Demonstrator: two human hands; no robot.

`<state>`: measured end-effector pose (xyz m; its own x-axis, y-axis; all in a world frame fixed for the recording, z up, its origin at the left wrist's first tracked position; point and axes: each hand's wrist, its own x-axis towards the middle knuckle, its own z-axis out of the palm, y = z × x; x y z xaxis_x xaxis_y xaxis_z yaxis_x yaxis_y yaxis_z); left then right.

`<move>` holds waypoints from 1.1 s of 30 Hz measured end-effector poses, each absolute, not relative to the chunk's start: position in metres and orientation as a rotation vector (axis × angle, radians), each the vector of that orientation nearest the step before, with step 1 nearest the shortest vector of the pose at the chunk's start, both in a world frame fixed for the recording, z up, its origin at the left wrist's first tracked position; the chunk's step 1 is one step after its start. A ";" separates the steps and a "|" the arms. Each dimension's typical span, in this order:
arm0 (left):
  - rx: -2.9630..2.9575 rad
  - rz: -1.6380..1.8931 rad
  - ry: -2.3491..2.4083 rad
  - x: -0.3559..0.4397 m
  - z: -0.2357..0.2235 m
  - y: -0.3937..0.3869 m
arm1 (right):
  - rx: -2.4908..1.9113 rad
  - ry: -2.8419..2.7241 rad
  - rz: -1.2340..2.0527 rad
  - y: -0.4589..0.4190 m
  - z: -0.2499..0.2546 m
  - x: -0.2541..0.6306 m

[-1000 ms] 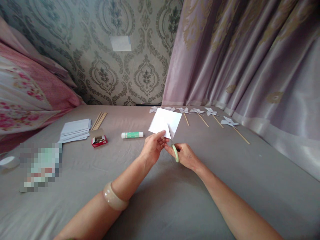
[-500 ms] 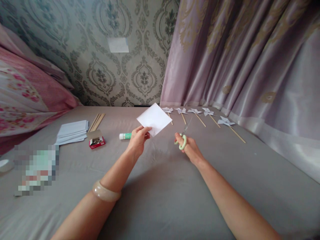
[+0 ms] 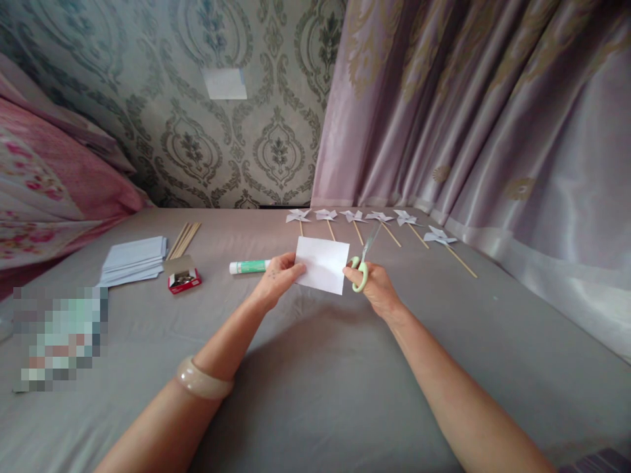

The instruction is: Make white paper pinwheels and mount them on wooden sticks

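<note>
A square sheet of white paper (image 3: 323, 264) is pinched at its left edge by my left hand (image 3: 280, 279), thumb on top. My right hand (image 3: 377, 286) is closed on scissors (image 3: 362, 272) with pale green handles, their blades pointing up and away. The right thumb and the handles are at the paper's right edge; whether they touch it I cannot tell. Just beyond my left hand lies a glue stick (image 3: 250, 266) with a green label, partly covered by the fingers.
Several paper pinwheels (image 3: 353, 217) on sticks line the back right of the grey sheet (image 3: 315, 394). At left lie a paper stack (image 3: 134, 259), wooden sticks (image 3: 185, 240), an open red box (image 3: 185, 281) of small metal pieces and a blurred packet (image 3: 64, 338).
The paper has turned from a diamond to a nearly level square and moved down and right, closer to the scissors. My camera view has shifted slightly right.
</note>
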<state>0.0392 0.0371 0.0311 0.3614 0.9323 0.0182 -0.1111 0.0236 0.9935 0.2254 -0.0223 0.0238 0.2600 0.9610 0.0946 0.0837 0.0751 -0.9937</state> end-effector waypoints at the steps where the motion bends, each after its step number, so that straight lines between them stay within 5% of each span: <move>1: 1.277 0.976 0.837 0.039 0.031 0.037 | -1.308 -1.104 0.923 -0.022 0.023 0.226; 23: 1.018 1.060 0.839 0.072 0.019 0.007 | -1.258 -1.001 0.634 -0.020 0.015 0.220; 33: 0.925 1.342 0.857 0.052 0.044 0.025 | -1.465 -1.811 0.982 -0.040 0.026 0.205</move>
